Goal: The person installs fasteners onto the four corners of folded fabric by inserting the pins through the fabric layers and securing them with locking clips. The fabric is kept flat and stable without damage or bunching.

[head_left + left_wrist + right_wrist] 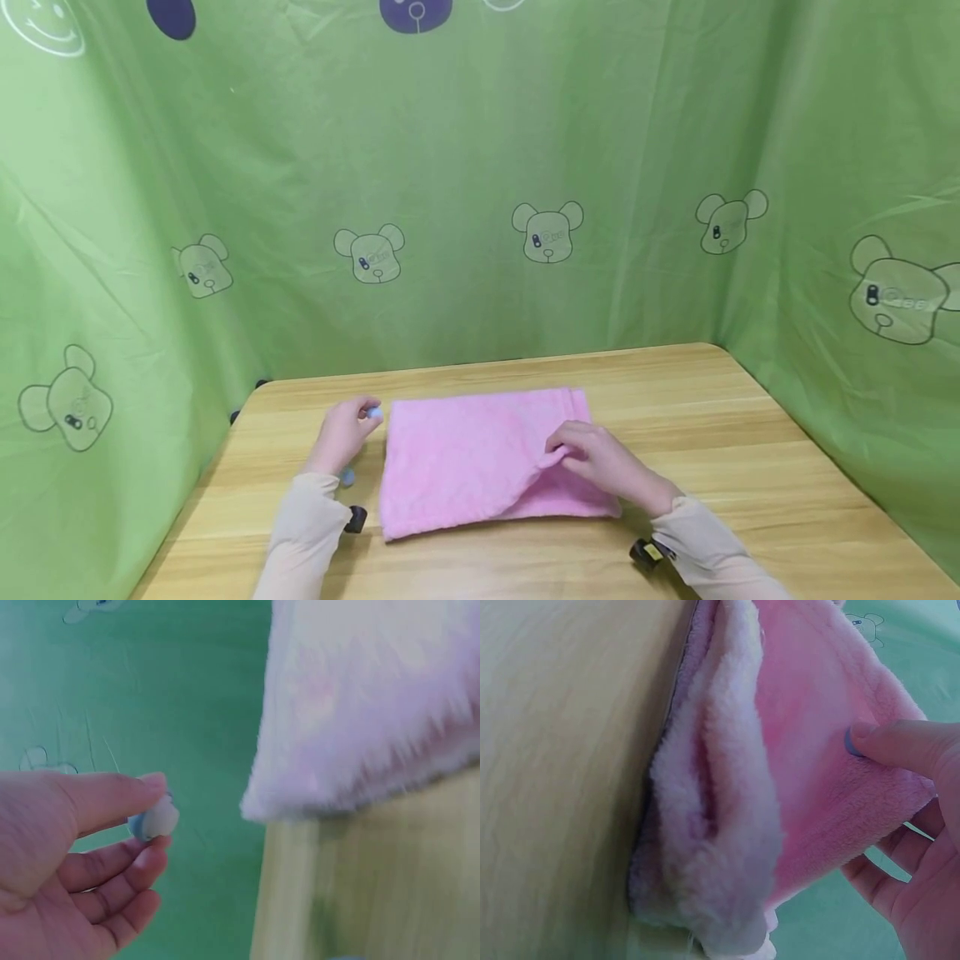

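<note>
A plush pink cloth, folded into a rough rectangle, lies bottom centre of the head frame on the wood-grained tabletop. The right hand pinches its fuzzy upper layer, raised; the left hand pinches a small, rounded blue-and-white piece. Another pale-blue piece shows beside the left wrist.

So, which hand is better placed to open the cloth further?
Probably the right hand: it grips a lifted edge of the pink cloth, while the left hand, off the cloth, pinches a small bluish ball.
</note>
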A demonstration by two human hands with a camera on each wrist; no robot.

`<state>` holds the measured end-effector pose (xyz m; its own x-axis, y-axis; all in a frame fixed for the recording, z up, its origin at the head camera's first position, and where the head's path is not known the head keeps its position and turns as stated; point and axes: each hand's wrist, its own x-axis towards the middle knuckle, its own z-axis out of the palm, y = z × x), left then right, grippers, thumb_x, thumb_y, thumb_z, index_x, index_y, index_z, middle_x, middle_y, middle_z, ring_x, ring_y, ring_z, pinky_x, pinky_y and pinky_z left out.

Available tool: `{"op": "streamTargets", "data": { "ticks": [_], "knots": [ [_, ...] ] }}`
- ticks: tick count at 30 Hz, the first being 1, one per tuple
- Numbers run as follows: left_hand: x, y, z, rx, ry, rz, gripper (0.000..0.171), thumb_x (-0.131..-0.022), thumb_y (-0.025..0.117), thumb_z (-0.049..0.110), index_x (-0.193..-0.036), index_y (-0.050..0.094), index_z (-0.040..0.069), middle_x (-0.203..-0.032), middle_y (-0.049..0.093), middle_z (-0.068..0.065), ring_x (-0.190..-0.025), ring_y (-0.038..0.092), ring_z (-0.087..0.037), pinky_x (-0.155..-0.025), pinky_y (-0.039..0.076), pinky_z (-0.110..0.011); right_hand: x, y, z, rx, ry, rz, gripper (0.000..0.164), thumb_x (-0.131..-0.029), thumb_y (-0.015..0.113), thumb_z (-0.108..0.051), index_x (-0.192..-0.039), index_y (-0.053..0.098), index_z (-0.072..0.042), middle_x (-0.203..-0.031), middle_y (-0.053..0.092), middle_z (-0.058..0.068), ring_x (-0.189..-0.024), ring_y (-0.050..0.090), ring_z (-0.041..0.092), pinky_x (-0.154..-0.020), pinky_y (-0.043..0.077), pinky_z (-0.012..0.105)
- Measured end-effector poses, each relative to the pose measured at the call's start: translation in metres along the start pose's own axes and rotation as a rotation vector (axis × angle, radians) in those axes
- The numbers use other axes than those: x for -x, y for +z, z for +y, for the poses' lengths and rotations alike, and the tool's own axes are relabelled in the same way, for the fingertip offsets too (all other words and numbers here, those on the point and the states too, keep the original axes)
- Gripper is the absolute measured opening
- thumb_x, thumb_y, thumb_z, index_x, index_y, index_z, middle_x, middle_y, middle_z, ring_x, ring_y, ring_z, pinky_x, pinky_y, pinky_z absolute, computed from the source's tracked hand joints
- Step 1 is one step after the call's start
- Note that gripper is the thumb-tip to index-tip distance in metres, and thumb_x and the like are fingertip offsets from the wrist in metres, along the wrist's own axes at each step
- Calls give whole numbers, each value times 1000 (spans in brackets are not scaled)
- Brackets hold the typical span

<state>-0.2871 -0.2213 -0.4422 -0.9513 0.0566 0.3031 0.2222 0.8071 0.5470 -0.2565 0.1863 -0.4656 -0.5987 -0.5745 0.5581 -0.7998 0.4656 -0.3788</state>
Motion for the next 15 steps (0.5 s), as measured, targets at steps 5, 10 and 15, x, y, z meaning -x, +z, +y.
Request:
{"op": "streamTargets", "data": {
  "ticks": [5, 10, 15],
  "knots": [
    [-2, 4, 22, 26, 68, 80, 28, -86, 72, 14, -110, 69, -1, -101, 72, -17, -95, 65, -32, -87, 52, -48, 0, -1, -1, -3, 11, -10, 31, -74, 71, 11, -95, 69, -12, -92, 70, -3, -85, 65, 12, -77, 57, 23],
    [-5, 11, 44, 66, 111, 111, 27, -86, 72, 15, -109, 69, 1, -100, 71, -14, -92, 64, -28, -85, 52, -44, -1, -1, -3, -5, 30, -21, 31, -74, 70, 11, -95, 69, -11, -92, 70, -2, -86, 65, 13, -77, 57, 23],
    [-8, 22, 63, 95, 186, 140, 25, -86, 73, 16, -107, 70, 3, -97, 72, -11, -90, 64, -26, -83, 53, -42, -1, -1, -3, 1, 16, -12, 31, -73, 71, 11, -94, 69, -11, -91, 70, -2, -85, 65, 13, -76, 57, 22]
  ]
}}
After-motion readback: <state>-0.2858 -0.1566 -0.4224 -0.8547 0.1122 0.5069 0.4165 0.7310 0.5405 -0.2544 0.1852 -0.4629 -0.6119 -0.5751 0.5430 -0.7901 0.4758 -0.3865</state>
